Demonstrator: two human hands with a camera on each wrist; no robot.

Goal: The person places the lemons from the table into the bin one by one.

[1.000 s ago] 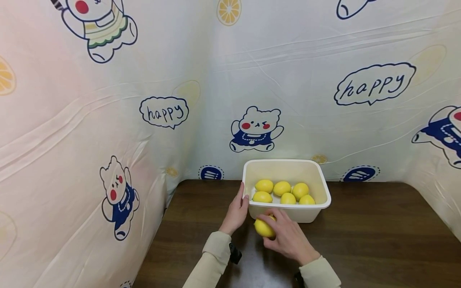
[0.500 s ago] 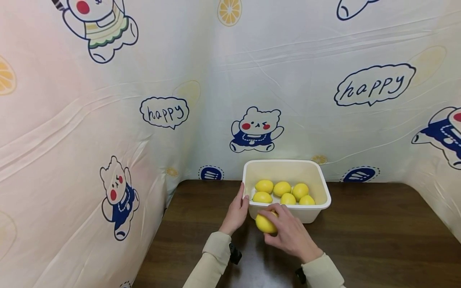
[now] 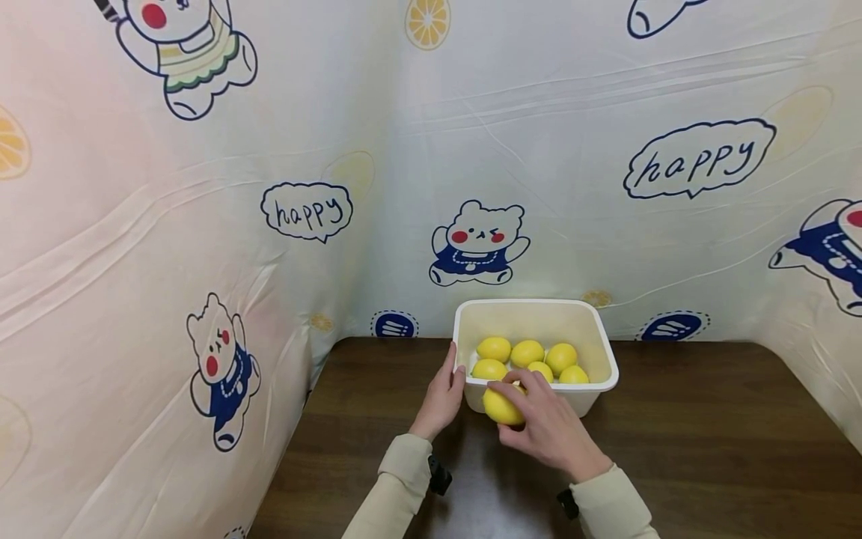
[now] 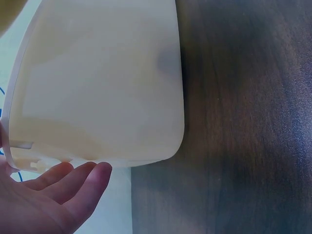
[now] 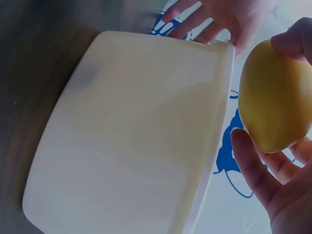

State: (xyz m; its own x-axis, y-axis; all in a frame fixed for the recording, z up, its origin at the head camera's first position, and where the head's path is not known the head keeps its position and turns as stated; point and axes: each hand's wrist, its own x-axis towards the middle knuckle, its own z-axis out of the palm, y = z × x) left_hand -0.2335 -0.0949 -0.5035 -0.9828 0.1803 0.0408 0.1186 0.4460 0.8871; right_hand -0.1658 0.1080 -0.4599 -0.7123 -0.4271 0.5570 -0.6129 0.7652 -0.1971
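A yellow lemon [image 3: 502, 405] is pinched between the fingers and thumb of my right hand [image 3: 548, 428], in front of the bin's near wall and close to its rim. In the right wrist view the lemon [image 5: 274, 97] shows whole, with fingertips at its sides. The cream plastic bin [image 3: 539, 305] stands on the table, with several lemons [image 3: 528, 353] lying on its floor. My left hand [image 3: 441, 397] holds the bin's left side near the front corner, thumb at the rim. Its fingers [image 4: 92, 185] lie along the outer wall in the left wrist view.
The dark wooden table [image 3: 700, 419] extends to both sides of the bin. Behind it hangs a pale cloth [image 3: 572, 187] printed with bears, oranges and words. Another stretch of cloth closes off the left side.
My right hand has lifted the lemon up and slightly to the right, nearer the bin's front rim. The left hand and the bin have stayed where they were.
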